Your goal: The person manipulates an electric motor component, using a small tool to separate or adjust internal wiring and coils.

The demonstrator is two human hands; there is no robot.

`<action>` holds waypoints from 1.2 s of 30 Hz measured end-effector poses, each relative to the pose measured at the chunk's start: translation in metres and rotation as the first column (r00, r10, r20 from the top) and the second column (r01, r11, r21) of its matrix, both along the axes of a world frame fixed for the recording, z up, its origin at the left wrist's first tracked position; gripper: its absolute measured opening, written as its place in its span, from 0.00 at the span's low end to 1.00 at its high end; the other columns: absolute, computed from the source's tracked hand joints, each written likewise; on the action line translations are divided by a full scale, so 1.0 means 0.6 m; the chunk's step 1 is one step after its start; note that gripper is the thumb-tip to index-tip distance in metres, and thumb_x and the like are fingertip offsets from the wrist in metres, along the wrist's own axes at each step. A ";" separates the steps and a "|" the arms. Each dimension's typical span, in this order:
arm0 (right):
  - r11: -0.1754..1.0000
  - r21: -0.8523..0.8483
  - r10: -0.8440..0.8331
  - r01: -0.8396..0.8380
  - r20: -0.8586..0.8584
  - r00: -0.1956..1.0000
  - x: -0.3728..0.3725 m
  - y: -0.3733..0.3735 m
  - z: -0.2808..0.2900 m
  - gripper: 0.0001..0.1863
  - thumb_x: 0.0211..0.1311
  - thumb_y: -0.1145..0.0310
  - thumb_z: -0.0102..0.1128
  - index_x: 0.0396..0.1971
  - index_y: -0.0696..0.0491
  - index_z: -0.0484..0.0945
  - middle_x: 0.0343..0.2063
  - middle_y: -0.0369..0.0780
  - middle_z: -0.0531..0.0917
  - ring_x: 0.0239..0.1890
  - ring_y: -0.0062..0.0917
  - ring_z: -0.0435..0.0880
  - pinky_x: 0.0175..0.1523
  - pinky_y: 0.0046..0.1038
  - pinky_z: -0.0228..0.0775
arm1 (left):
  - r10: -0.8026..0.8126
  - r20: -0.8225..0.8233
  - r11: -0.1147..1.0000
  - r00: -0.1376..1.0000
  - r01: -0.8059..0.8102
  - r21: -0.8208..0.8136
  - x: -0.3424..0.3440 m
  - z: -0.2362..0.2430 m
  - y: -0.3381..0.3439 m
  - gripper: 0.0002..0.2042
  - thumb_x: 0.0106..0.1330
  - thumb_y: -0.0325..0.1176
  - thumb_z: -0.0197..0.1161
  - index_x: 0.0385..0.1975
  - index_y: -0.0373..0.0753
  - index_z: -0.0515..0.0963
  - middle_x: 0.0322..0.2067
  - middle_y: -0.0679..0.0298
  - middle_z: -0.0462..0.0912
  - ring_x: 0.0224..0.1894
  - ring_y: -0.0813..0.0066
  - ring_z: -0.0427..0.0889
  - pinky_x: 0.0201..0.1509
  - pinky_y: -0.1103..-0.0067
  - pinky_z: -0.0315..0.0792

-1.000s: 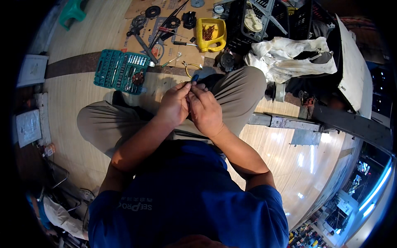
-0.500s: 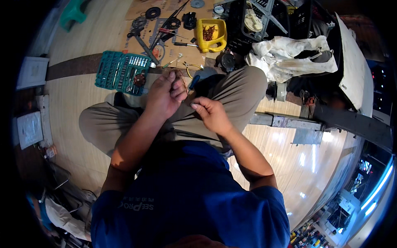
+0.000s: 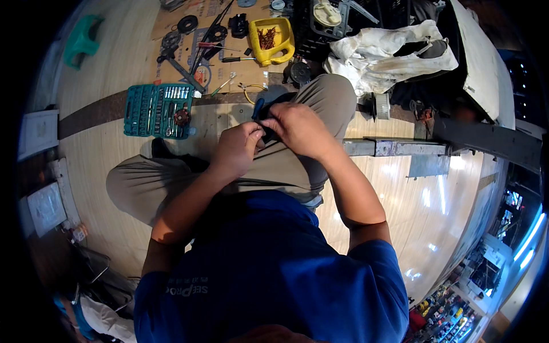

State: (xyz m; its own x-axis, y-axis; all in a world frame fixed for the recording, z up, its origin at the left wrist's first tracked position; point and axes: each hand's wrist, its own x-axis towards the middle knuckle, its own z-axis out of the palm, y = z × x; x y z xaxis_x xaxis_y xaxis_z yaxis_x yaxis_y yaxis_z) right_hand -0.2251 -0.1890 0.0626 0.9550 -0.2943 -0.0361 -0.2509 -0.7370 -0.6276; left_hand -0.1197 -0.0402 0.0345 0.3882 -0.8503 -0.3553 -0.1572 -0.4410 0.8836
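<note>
While the left hand (image 3: 238,147) and the right hand (image 3: 301,129) pinch narrowly, a small dark piece (image 3: 262,124) is between their fingertips, mostly hidden; it is probably light, best taken by its ends, but its stiffness I cannot tell.

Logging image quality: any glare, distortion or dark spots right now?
Head view: glare streaks the floor at right; head view: the dark floor stripe bends at left, corners go black; head view: too dark between the fingers to make out anything small.
</note>
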 end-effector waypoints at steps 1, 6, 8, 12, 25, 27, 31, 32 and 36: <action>0.999 -0.037 -0.019 0.018 -0.023 1.000 0.000 0.011 0.006 0.12 0.58 0.64 0.57 0.27 0.59 0.73 0.24 0.51 0.77 0.31 0.48 0.76 0.35 0.42 0.67 | -0.024 0.168 0.997 0.985 0.035 -0.063 -0.004 -0.011 0.000 0.11 0.66 0.32 0.53 0.41 0.32 0.75 0.22 0.59 0.82 0.28 0.76 0.82 0.31 0.79 0.73; 0.979 -0.024 -0.202 0.202 -0.023 0.979 -0.005 0.079 0.010 0.11 0.57 0.68 0.55 0.36 0.60 0.73 0.28 0.51 0.78 0.33 0.47 0.78 0.38 0.41 0.70 | 0.238 0.183 0.951 0.954 -0.191 -0.243 -0.015 -0.015 -0.020 0.11 0.69 0.31 0.50 0.42 0.32 0.75 0.30 0.59 0.83 0.31 0.73 0.82 0.35 0.79 0.74; 0.969 0.007 -0.244 0.245 0.114 0.963 -0.004 0.102 0.009 0.15 0.56 0.72 0.54 0.44 0.60 0.71 0.29 0.52 0.78 0.33 0.46 0.78 0.38 0.40 0.71 | 0.319 -0.147 0.920 0.936 -0.343 -0.190 -0.016 -0.013 -0.027 0.11 0.69 0.31 0.48 0.43 0.32 0.75 0.34 0.58 0.83 0.33 0.73 0.82 0.38 0.79 0.74; 0.967 -0.070 -0.238 0.246 0.105 0.966 -0.005 0.122 -0.012 0.24 0.51 0.77 0.53 0.51 0.64 0.65 0.32 0.52 0.77 0.34 0.46 0.79 0.39 0.39 0.71 | 0.240 -0.824 0.679 0.513 -0.696 -0.236 -0.007 -0.022 -0.034 0.11 0.69 0.25 0.45 0.47 0.26 0.69 0.42 0.56 0.78 0.47 0.71 0.77 0.58 0.77 0.67; 0.790 0.225 -0.612 0.570 0.229 0.757 -0.173 -0.024 0.010 0.09 0.63 0.71 0.55 0.36 0.62 0.77 0.26 0.47 0.81 0.27 0.29 0.79 0.35 0.26 0.70 | 0.161 -0.834 0.616 0.528 -0.714 -0.333 0.038 -0.065 -0.034 0.07 0.67 0.23 0.48 0.41 0.31 0.71 0.32 0.57 0.79 0.35 0.71 0.79 0.49 0.72 0.73; 0.794 0.210 -0.585 0.570 0.010 0.811 -0.215 -0.044 -0.010 0.09 0.63 0.70 0.54 0.34 0.61 0.77 0.24 0.46 0.79 0.25 0.27 0.76 0.34 0.25 0.69 | 0.174 -0.837 0.641 0.519 -0.705 -0.304 0.043 -0.070 -0.031 0.06 0.67 0.24 0.49 0.40 0.32 0.71 0.32 0.56 0.79 0.33 0.70 0.79 0.48 0.71 0.73; 0.789 0.320 -0.468 0.525 -0.240 0.850 -0.296 -0.061 -0.067 0.08 0.59 0.74 0.57 0.37 0.61 0.76 0.28 0.45 0.80 0.31 0.27 0.77 0.39 0.25 0.70 | 0.083 -0.869 0.650 0.488 -0.687 -0.324 0.044 -0.065 -0.036 0.07 0.67 0.25 0.49 0.41 0.33 0.71 0.33 0.55 0.80 0.36 0.68 0.80 0.48 0.71 0.73; 0.785 0.320 -0.473 0.530 -0.241 0.847 -0.306 -0.058 -0.082 0.08 0.59 0.74 0.57 0.37 0.61 0.76 0.28 0.45 0.80 0.31 0.27 0.77 0.39 0.25 0.70 | 0.106 -0.878 0.663 0.467 -0.691 -0.288 0.043 -0.060 -0.038 0.07 0.68 0.27 0.50 0.41 0.34 0.71 0.34 0.56 0.80 0.37 0.66 0.80 0.49 0.69 0.73; 0.835 0.356 -0.333 0.420 -0.280 0.900 -0.325 -0.039 -0.125 0.24 0.48 0.80 0.58 0.50 0.59 0.71 0.47 0.47 0.77 0.50 0.32 0.75 0.54 0.28 0.69 | 0.024 -0.902 0.708 0.431 -0.645 -0.289 0.050 -0.067 -0.031 0.06 0.68 0.28 0.51 0.41 0.36 0.72 0.38 0.54 0.81 0.43 0.63 0.80 0.50 0.67 0.72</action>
